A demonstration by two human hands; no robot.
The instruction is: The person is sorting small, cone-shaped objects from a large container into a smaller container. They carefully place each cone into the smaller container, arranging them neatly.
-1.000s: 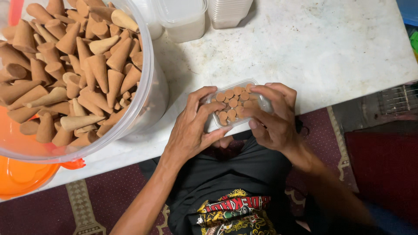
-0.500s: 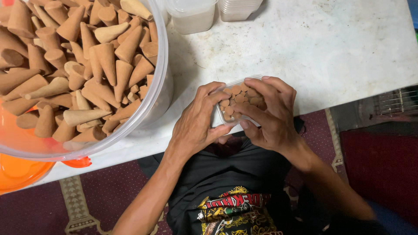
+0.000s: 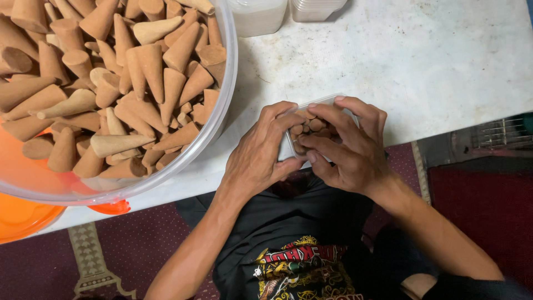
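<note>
while the head camera is looking straight down, both hands are meeting over a small clear plastic tub (image 3: 319, 103) sitting at the near edge of the white desk (image 3: 422, 66). the left hand (image 3: 261, 158) is curling around the tub's left side, thumb lying along the near rim and fingers bending over the top. the right hand (image 3: 347, 150) is cupping the tub from the right and from above, its fingers (image 3: 338, 119) lying loosely spread across the opening and its thumb reaching in under them toward the left thumb. so both hands are pressing on the tub rather than lying flat or pinching a single piece. inside the tub, small brown cones (image 3: 311, 126) are showing between the fingers; what is showing is mostly their round ends, packed close together, so their long axes seem to be running up and down, though which end is facing up i cannot tell. the tub's opening is facing the camera.

to the left, a big clear bowl (image 3: 225, 89) is resting on the desk, heaped with larger brown cones (image 3: 139, 72) pointing every which way. an orange tray (image 3: 22, 214) is peeking out beneath it. at the far edge, two pale plastic containers (image 3: 258, 16) are standing side by side.
</note>
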